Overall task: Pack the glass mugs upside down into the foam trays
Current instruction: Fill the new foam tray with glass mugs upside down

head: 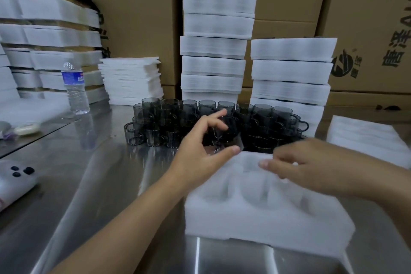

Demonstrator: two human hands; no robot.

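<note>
L hand [198,149] grips dark see-through glass mug [233,138] just behind white foam tray [255,213]. R hand [311,162] on tray's far edge, grip unclear. Glass prob. slippery, breaks easy; hold sides.

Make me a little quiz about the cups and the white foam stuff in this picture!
1. True or false: the foam tray in front already has mugs in it.
2. What does the left hand grip? A a glass mug; B a spoon; C a sponge.
3. Fill in: the water bottle stands to the ___ of the mugs on the table.
Key: 1 false; 2 A; 3 left.
</note>
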